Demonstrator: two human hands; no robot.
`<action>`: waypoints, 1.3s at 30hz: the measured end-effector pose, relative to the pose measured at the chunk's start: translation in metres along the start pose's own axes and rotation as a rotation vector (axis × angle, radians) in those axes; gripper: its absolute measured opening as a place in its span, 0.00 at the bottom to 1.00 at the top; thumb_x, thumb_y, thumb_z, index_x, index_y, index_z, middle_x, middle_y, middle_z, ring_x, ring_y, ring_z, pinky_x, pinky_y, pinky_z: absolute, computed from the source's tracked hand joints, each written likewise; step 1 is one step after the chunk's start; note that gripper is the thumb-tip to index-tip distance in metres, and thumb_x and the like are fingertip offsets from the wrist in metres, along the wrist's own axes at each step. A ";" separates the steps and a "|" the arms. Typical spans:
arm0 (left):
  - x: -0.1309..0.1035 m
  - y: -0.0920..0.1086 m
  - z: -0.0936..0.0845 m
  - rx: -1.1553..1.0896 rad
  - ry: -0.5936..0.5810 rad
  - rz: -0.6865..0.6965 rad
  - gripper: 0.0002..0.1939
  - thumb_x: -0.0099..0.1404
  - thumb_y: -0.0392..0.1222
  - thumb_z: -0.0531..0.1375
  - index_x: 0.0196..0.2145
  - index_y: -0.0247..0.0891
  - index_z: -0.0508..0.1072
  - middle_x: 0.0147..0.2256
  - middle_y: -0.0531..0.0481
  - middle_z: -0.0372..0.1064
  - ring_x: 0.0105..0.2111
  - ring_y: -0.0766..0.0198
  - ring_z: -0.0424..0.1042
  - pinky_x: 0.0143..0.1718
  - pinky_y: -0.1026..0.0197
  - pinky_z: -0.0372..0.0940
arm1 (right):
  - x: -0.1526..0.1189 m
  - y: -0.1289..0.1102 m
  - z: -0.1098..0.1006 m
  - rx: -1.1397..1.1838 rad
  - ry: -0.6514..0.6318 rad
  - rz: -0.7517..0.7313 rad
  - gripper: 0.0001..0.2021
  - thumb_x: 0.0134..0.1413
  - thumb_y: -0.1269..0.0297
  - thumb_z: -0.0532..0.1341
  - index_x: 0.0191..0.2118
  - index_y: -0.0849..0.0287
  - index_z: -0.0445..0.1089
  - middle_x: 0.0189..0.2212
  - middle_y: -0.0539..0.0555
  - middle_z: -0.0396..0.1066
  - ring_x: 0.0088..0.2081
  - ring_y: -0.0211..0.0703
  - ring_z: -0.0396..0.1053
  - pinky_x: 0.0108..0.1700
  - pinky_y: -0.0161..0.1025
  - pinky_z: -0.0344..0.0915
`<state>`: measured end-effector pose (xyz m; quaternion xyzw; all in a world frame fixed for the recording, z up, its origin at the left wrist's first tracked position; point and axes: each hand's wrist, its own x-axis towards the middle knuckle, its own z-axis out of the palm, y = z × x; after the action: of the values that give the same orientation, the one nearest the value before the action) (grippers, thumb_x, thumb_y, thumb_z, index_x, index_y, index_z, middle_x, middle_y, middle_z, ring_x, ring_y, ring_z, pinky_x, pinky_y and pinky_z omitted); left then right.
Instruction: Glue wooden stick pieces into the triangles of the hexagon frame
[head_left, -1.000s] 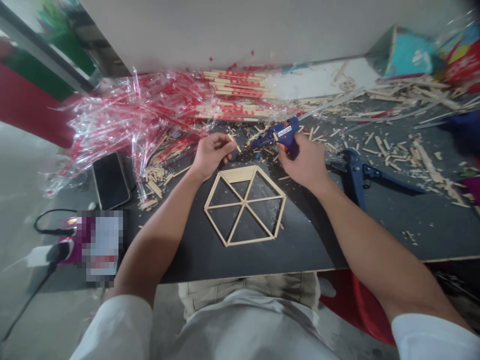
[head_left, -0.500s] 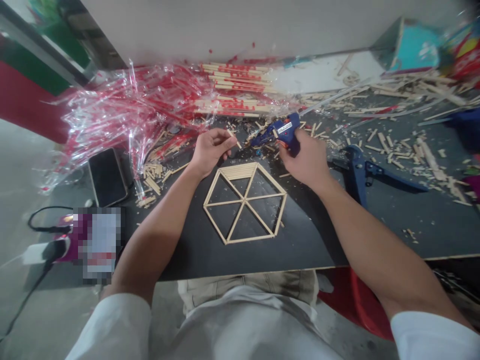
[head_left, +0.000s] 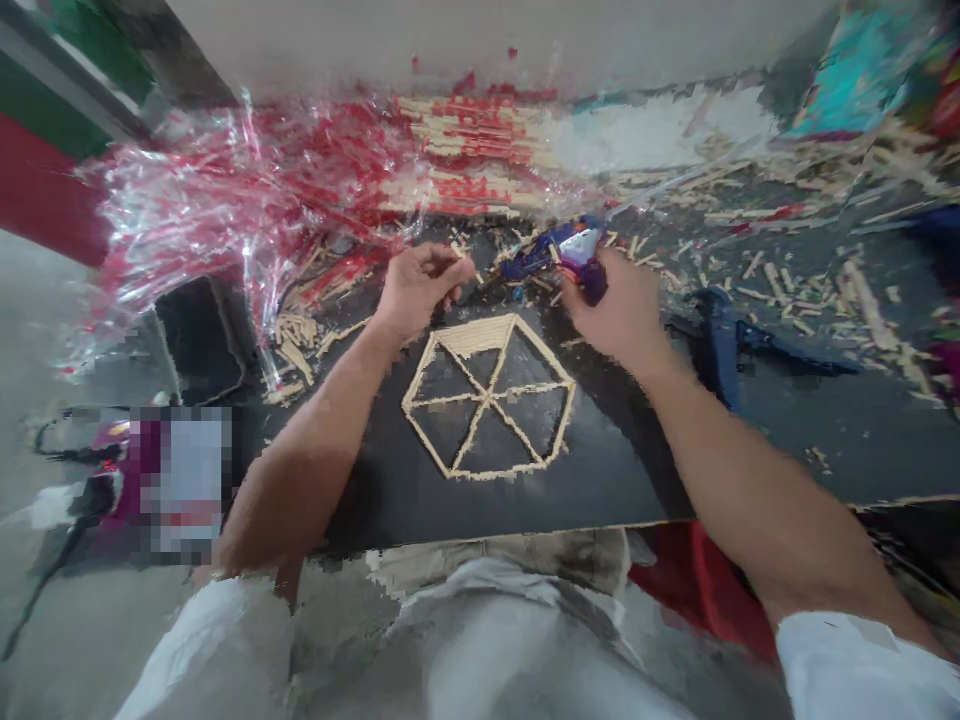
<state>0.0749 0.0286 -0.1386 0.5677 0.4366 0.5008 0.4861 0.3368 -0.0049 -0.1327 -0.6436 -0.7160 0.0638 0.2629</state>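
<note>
My left hand point(head_left: 420, 290) is closed in a pinch on a short wooden stick point(head_left: 456, 247), which looks smeared here. Wrapped round the handle of a blue glue gun point(head_left: 581, 248) is my right hand point(head_left: 621, 310); the gun's nozzle points left, towards the pinched stick, with a small gap between them. Below both hands a hexagonal stick frame point(head_left: 474, 336) lies flat on the dark tabletop point(head_left: 600, 480). Its spokes cross at the centre, and rows of sticks fill the outer part of its top section.
Red-and-clear plastic wrappers point(head_left: 225, 190) heap up at the back left, beside bundled sticks point(head_left: 465, 145). Cut stick pieces point(head_left: 296, 345) lie left and right. A blue-handled cutter point(head_left: 724, 345) rests at right. A black phone point(head_left: 199, 335) and a purple power strip point(head_left: 139, 460) are at left.
The view has shifted slightly and blurred. Both hands keep their grips, the left on the stick and the right on the glue gun, with little movement relative to the frame.
</note>
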 end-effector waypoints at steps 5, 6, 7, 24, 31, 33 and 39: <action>-0.001 -0.006 -0.001 -0.022 -0.023 -0.029 0.15 0.61 0.42 0.76 0.30 0.37 0.74 0.23 0.53 0.70 0.21 0.72 0.68 0.21 0.68 0.65 | -0.004 0.002 0.002 -0.008 -0.003 0.003 0.15 0.64 0.49 0.59 0.47 0.52 0.71 0.34 0.60 0.75 0.39 0.61 0.76 0.43 0.55 0.71; -0.001 -0.007 -0.001 -0.023 -0.022 -0.028 0.14 0.61 0.42 0.76 0.30 0.36 0.74 0.24 0.52 0.70 0.21 0.72 0.68 0.21 0.68 0.65 | -0.004 0.002 0.002 -0.008 -0.005 0.002 0.15 0.64 0.49 0.59 0.47 0.52 0.71 0.34 0.60 0.75 0.39 0.61 0.76 0.43 0.55 0.71; -0.001 -0.007 -0.001 -0.023 -0.020 -0.027 0.14 0.61 0.42 0.75 0.30 0.36 0.74 0.24 0.52 0.71 0.21 0.71 0.69 0.21 0.68 0.64 | -0.004 0.002 0.002 -0.009 -0.004 0.001 0.15 0.64 0.49 0.59 0.47 0.52 0.70 0.33 0.59 0.75 0.39 0.61 0.76 0.43 0.55 0.71; -0.001 -0.005 -0.003 -0.013 -0.050 -0.018 0.18 0.60 0.51 0.76 0.30 0.37 0.75 0.24 0.52 0.71 0.21 0.72 0.68 0.22 0.68 0.64 | -0.003 0.002 0.001 -0.023 -0.003 0.011 0.13 0.63 0.53 0.60 0.47 0.54 0.71 0.34 0.60 0.74 0.40 0.62 0.76 0.47 0.57 0.70; -0.002 -0.001 -0.001 0.020 -0.048 -0.029 0.16 0.61 0.47 0.75 0.30 0.36 0.74 0.22 0.54 0.69 0.20 0.73 0.67 0.21 0.69 0.63 | -0.002 0.004 0.004 -0.008 0.017 -0.007 0.15 0.64 0.51 0.59 0.47 0.56 0.70 0.34 0.60 0.75 0.40 0.61 0.77 0.46 0.56 0.70; -0.002 -0.001 0.000 0.027 -0.043 -0.026 0.15 0.61 0.46 0.75 0.30 0.36 0.74 0.22 0.55 0.69 0.20 0.74 0.66 0.21 0.70 0.62 | -0.002 0.006 0.005 -0.010 0.029 -0.006 0.15 0.64 0.51 0.59 0.46 0.57 0.70 0.34 0.60 0.75 0.39 0.60 0.76 0.47 0.56 0.70; -0.002 0.000 -0.001 0.005 -0.063 -0.036 0.15 0.61 0.46 0.75 0.30 0.37 0.73 0.23 0.55 0.71 0.20 0.74 0.66 0.21 0.71 0.62 | -0.002 0.005 0.004 0.000 0.047 0.059 0.17 0.63 0.48 0.62 0.46 0.56 0.69 0.35 0.61 0.74 0.41 0.62 0.75 0.50 0.59 0.70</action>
<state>0.0739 0.0264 -0.1393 0.5764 0.4325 0.4727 0.5072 0.3399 -0.0047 -0.1388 -0.6658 -0.6902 0.0562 0.2778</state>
